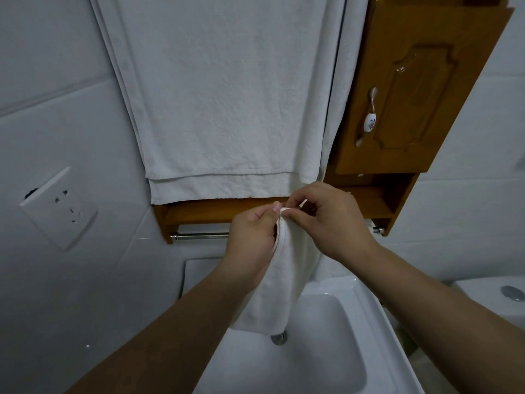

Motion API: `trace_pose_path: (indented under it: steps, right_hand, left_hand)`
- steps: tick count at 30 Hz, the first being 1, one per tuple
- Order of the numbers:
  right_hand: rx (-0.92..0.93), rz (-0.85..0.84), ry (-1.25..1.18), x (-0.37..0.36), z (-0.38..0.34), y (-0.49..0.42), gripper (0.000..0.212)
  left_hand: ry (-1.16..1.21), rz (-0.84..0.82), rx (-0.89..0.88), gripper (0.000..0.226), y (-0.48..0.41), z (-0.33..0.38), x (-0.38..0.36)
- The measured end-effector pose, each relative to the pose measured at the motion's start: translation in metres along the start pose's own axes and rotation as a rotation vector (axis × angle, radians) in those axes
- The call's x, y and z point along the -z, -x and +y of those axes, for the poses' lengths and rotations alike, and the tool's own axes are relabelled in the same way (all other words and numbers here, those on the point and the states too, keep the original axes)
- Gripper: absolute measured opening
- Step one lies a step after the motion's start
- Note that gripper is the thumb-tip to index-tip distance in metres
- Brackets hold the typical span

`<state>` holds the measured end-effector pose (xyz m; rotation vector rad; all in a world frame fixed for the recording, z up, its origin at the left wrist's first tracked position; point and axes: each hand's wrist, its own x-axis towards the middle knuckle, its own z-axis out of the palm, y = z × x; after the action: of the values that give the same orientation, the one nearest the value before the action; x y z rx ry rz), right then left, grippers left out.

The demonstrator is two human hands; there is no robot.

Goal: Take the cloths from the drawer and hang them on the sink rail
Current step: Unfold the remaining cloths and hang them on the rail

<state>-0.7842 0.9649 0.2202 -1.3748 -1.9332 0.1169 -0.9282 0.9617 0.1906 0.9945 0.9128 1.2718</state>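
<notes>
1. The left hand [252, 234] and right hand [332, 220] are both closed in a pinch on the top hem of a white cloth [281, 285], fingertips nearly touching.
2. The cloth hangs from the hands, in front of the chrome rail [199, 236] and over the sink [377, 336]. Its lower edge ends just above the drain [279, 338].
3. The rail runs under a wooden shelf [213, 211], with a bare stretch left of the hands.
4. A large white towel [227, 95] hangs above, its hem just above the shelf.
5. A cabinet door [412, 95] with a flower-painted handle [369, 118] juts out at the upper right.
6. A wall socket [61, 207] sits well apart on the left.
</notes>
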Motion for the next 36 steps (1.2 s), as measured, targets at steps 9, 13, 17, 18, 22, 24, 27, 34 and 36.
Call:
trace_pose_path:
  steps: [9,13,17,18,22,24,27,34,36]
  right_hand:
    - [-0.156,-0.047,-0.008,0.003,0.005,0.001,0.022]
    - [-0.116,-0.042,-0.048,0.005,0.009,0.002,0.017]
    - [-0.022,-0.006,-0.044,0.004,0.011,0.007,0.013]
    - [-0.023,-0.025,-0.049,0.005,0.012,0.007,0.015]
    - [-0.035,-0.294,0.026,0.011,0.014,0.006,0.031]
    - [-0.02,-0.33,0.078,0.008,0.015,0.01,0.034]
    - [0.028,-0.162,0.046,0.001,0.016,0.016,0.028]
    - [0.29,0.178,-0.008,-0.006,0.018,0.027,0.015]
    - [0.362,0.277,0.022,-0.008,0.017,0.028,0.019]
  left_hand:
    - [0.06,-0.154,-0.002,0.032,0.002,-0.007,0.004]
    - [0.032,-0.186,-0.057,0.029,0.003,-0.006,0.002]
    - [0.124,-0.233,-0.018,0.035,0.004,-0.008,0.001]
    - [0.17,-0.235,0.013,0.038,0.003,-0.009,0.002]
    - [0.267,-0.205,0.114,0.042,0.006,-0.012,0.005]
    - [0.262,-0.216,0.123,0.04,0.007,-0.012,0.006]
    - [0.295,-0.22,0.155,0.036,0.004,-0.007,0.004]
    - [0.34,-0.343,0.242,0.04,-0.002,-0.002,0.009]
    - [0.361,-0.376,0.252,0.039,-0.001,0.001,0.007]
